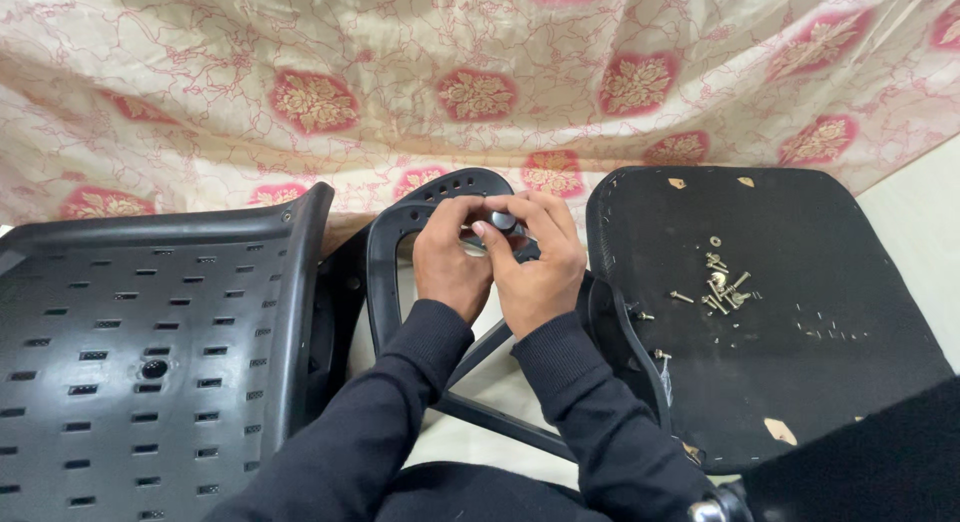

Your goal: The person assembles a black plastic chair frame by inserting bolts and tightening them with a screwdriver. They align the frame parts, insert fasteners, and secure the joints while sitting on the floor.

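Both hands are meeting over the top of a black armrest frame (385, 282), the left hand (447, 262) curling against it while the right hand (535, 267) is pinching a small dark knob (502, 221) between thumb and fingertips; the grip looks best kept light and square to the frame, with the left hand bracing so the part is not twisting aside. A perforated black seat shell (140, 352) is lying to the left and an upturned chair seat base (760, 312) to the right, carrying a small pile of loose screws (722, 287), all resting on a pale floor (915, 197) before a cream cloth with red flower medallions (480, 72).
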